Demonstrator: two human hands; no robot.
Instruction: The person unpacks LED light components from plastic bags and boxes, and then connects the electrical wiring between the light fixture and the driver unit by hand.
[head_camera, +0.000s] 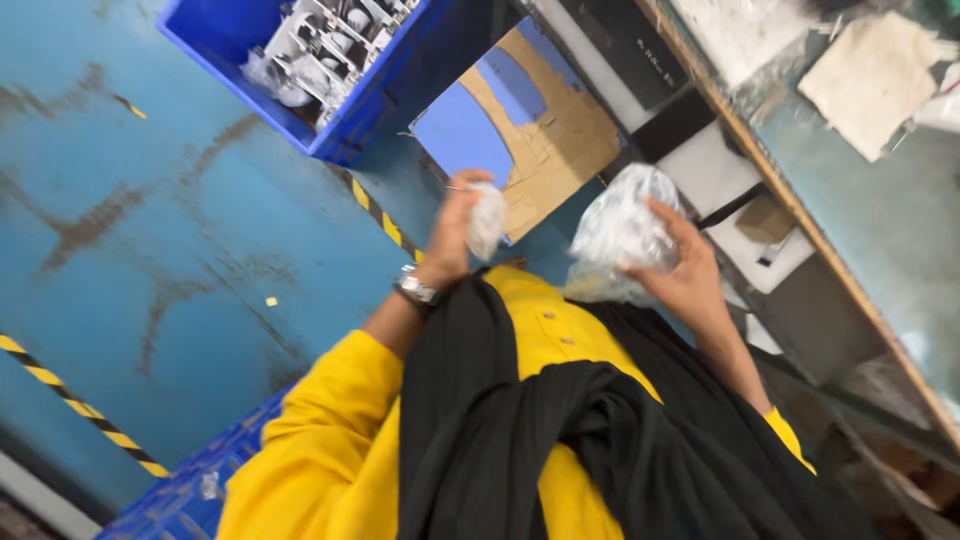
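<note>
Our left hand (455, 235) grips a small clear plastic packet (487, 220), its long axis upright. Our right hand (685, 275) clutches a bulging crumpled plastic bag (620, 235), just beside the packet. Beyond the left hand lie a torn blue cardboard sheet (515, 125) and a blue crate (300, 60).

Two hands: left (455, 230), right (690, 275). Two clear plastic bags: small (487, 218), large (620, 235). Two blue crates: upper (345, 140), lower (185, 500). One cardboard sheet (545, 140). One wristwatch (416, 289). One desk (880, 210). Crate contents uncountable.
</note>
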